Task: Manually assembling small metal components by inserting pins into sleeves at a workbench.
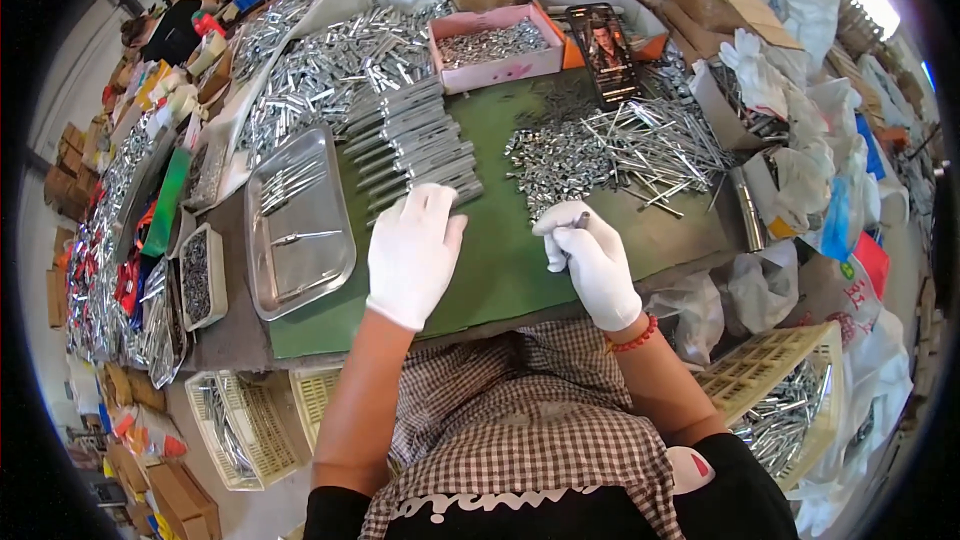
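Holding: your right hand (592,262) pinches a small metal piece (580,221) between its gloved fingertips, just above the green mat (500,260).
Left hand: your left hand (413,252) lies flat with its fingers together, its tips touching the near end of the stacked metal bars (415,145).
Where the piece is: it sits at the top of your right fingers, near the front edge of the pile of small silver parts (560,165).
Grip tip: pinch the piece near its middle. It looks tiny and smooth, so I think it could slip out of a glove easily.
Steady tip: keep your left hand pressed down gently so the bars stay in their neat rows and do not roll.
Rods: the long thin metal rods (665,145) lie crossed over each other just behind your right hand. Lift your hand up and over them so you do not knock them.
Tray: the steel tray (300,225) sits to the left of your left hand with only a few thin pieces in it.
Counter edge: your right wrist is close to the front edge of the counter (235,340), so keep small parts back on the mat.
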### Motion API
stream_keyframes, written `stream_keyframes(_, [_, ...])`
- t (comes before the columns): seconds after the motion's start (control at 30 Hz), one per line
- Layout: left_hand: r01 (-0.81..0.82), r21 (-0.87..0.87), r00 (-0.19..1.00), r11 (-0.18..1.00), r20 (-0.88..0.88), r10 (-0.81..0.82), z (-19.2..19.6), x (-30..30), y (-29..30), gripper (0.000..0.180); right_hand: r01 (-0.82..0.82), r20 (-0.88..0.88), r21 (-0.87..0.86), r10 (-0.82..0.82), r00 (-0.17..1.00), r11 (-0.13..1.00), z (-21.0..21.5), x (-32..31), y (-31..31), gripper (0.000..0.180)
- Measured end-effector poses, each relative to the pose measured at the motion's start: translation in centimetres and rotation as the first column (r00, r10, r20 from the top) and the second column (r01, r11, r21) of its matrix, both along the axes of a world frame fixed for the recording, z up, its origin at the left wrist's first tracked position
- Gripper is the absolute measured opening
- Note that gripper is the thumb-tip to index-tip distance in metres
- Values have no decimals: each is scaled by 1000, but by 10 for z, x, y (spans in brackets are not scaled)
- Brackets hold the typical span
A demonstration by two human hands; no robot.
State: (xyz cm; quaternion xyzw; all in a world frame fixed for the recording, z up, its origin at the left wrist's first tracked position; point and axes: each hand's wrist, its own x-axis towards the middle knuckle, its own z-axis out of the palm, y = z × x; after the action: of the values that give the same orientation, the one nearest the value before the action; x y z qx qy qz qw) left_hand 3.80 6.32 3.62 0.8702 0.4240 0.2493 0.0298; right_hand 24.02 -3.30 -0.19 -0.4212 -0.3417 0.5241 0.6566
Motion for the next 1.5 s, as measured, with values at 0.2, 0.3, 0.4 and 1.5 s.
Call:
stream_keyframes(0.2, [23,6,976,1000,-215,-21,-9,15,12,22,-13,63,71,8,998,997,1,-1,-5,18])
stream_keyframes(0.3, [100,36,992,994,-85,-97,-7,9,9,23,-9,135,81,-2,991,997,7,1,-10,21])
stream_keyframes(0.4, [240,1,969,971,57,-240,-17,-9,3,22,-42,203,-44,50,978,998,34,3,-24,26])
stream_keyframes(1.5, [384,-209,923,900,111,-368,13,14,-49,29,-35,698,-226,187,691,973,39,20,-34,22])
